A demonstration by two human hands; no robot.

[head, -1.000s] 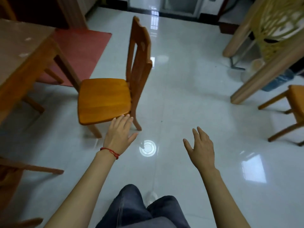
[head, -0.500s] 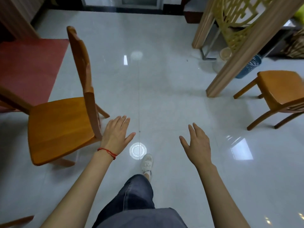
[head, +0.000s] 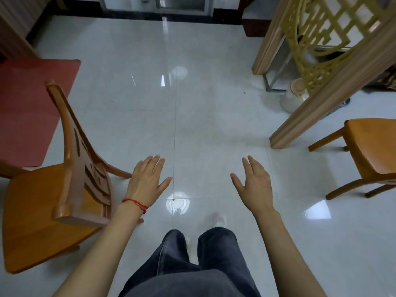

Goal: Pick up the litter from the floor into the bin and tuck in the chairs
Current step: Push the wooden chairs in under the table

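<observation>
A wooden chair [head: 42,213] stands at the left, its backrest toward the middle of the floor. My left hand [head: 147,181], with a red string at the wrist, hovers just right of that backrest with fingers spread, holding nothing. My right hand [head: 255,185] is held out flat over the tiles, also holding nothing. A second wooden chair [head: 372,151] stands at the right edge. A blue bin [head: 337,106] peeks out behind a slanted wooden beam; most of it is hidden. No litter shows on the floor.
A slanted wooden beam [head: 334,91] and yellow lattice frame [head: 321,39] fill the upper right, with a pale jar [head: 294,95] beneath. A red mat [head: 25,108] lies at the left. Glossy white tiles [head: 192,103] stretch ahead to a doorway. My legs are below.
The view has swung right: the left chair slid toward the left edge, the right chair came further into sight. Both hands stay open and held out in front.
</observation>
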